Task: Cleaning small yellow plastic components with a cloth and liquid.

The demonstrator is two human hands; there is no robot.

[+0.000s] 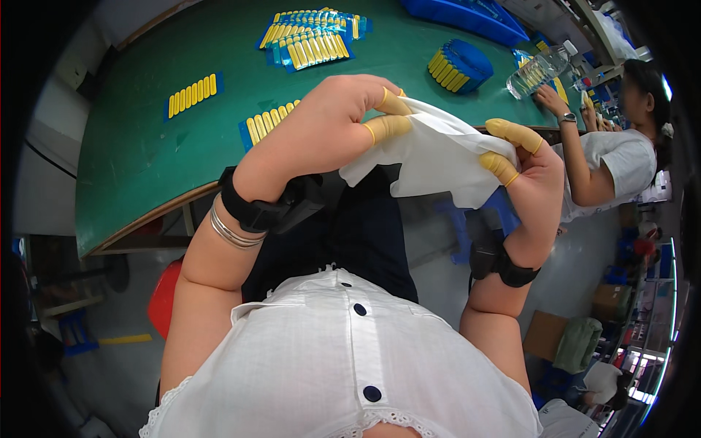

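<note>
Laid out on a green counter (139, 168) in a workshop: a pile of yellow-and-blue strip packs (312, 45), a coiled roll (458, 67) of similar make and, farther right, a clear bottle (539, 73). Holding a white cloth (442, 164) up by both ends, near the counter's edge. Pinching its left end with the left hand (332, 113), thumb and forefinger narrowed onto the fabric, both in yellow finger cots. Gripping the opposite end with the right hand (539, 169), again between cot-covered thumb and finger. Cannot make out the right hand's remaining fingers, tucked out of sight. Partly hidden behind the left wrist: another strip pack (263, 124). Cut off by the upper rim: a blue tray (467, 16). Too small to read: any print on packs or bottle.
</note>
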